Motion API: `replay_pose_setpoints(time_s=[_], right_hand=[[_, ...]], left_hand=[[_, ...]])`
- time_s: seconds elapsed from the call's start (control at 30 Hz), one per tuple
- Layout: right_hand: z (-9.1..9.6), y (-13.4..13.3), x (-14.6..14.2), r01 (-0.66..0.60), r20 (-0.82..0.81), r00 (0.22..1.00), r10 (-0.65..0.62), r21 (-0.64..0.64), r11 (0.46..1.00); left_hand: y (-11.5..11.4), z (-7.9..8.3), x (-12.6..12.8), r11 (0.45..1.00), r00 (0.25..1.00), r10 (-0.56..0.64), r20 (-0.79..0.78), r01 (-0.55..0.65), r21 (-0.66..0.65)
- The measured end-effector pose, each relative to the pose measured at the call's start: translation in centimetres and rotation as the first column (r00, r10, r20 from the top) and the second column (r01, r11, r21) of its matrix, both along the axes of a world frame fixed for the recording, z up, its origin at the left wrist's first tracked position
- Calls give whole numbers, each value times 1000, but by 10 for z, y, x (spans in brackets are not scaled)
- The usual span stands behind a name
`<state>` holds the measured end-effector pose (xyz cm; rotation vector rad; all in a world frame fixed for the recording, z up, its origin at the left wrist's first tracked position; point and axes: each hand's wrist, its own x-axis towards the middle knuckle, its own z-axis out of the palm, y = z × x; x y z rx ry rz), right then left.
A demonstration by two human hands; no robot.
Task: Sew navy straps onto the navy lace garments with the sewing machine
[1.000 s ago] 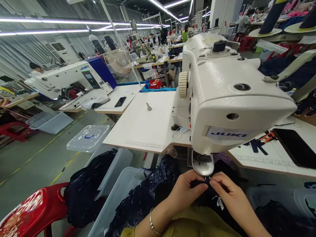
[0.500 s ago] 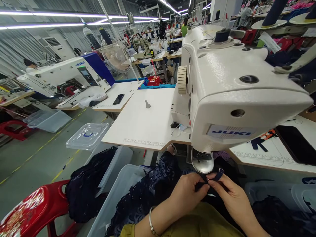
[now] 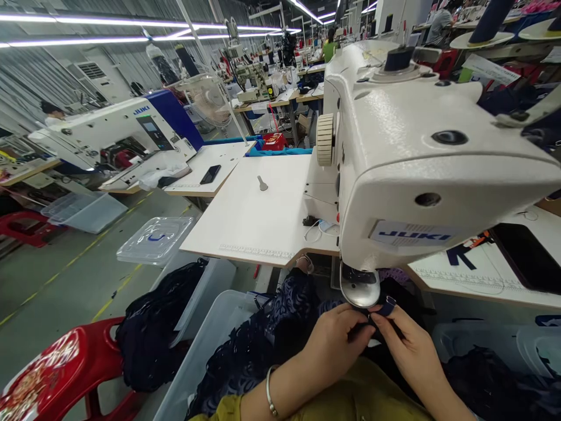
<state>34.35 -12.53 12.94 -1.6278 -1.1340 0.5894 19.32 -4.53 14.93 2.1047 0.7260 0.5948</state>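
Observation:
My left hand [image 3: 333, 338], a bangle on its wrist, pinches dark navy fabric just below the sewing machine [image 3: 407, 187] head. Close beside it, my right hand [image 3: 407, 344] is closed on a navy strap [image 3: 384, 308] with a small shiny ring or slider at its upper end. The fingertips of both hands nearly meet at the rounded metal plate [image 3: 360, 290] under the machine head. The needle area is hidden, and so is most of the fabric between my fingers. Dark patterned garments [image 3: 258, 345] hang below and left of my hands.
A white worktop [image 3: 249, 222] with a small grey flat tool [image 3: 262, 183] extends left. On the right lie a black phone [image 3: 528, 257] and navy pieces [image 3: 461, 257]. Clear plastic bins [image 3: 232, 304] and a red stool [image 3: 56, 374] stand lower left.
My right hand has moved slightly up and left, and the strap's ring end now sits lower, nearer the fingers. The left hand stays almost in place. The view has shifted slightly.

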Motion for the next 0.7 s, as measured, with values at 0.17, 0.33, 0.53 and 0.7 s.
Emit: replay_pose_setpoints(time_s=[0.17,0.33,0.53,0.7], right_hand=[[7,-1,2,0,-85,996,4,42,999],[10,-7,7,-46,-132,989,61,115,992],[7,-12,2,-45,-155,985,72,168,985],[3,-15,-7,81,-146,988,-45,250,965]], left_hand=[[0,0,1,992,999,20,-38,-15,127],[0,7,-1,932,999,-15,-40,29,363],[-5,15,-9,771,991,-59,-119,122,625],[-8,21,-10,720,994,-29,-102,92,688]])
